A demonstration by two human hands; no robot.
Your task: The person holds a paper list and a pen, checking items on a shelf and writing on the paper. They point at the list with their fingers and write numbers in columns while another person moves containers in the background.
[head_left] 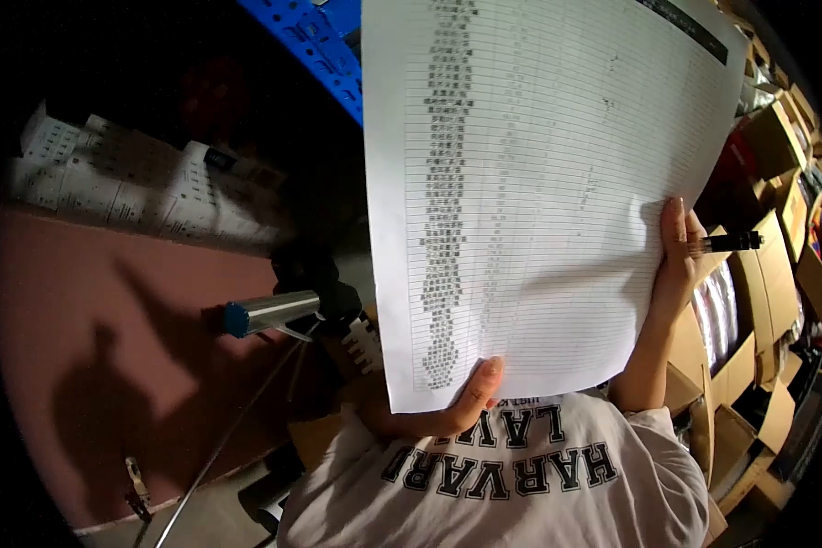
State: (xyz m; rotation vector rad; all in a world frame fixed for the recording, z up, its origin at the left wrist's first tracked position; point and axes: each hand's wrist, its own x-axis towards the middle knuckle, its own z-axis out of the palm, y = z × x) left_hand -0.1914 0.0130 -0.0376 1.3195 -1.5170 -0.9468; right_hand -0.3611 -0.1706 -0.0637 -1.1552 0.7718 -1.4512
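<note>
A large white printed list (557,210), with rows of small characters and ruled lines, is held up in front of my chest. My left hand (478,395) is closed on its lower edge, thumb on the front and fingers behind the paper. My right hand (678,256) grips the right edge, its thumb also on the front. A black pen (735,241) sticks out to the right from that same hand. The sheet hides most of the fingers on both sides and covers what lies behind it.
Open cardboard boxes (763,283) with wrapped goods crowd the right side. A blue perforated metal rack (315,46) is at the top. On the left are a reddish-brown surface (55,301), white printed papers or cartons (146,183) and a silver tube (279,312) with a blue end.
</note>
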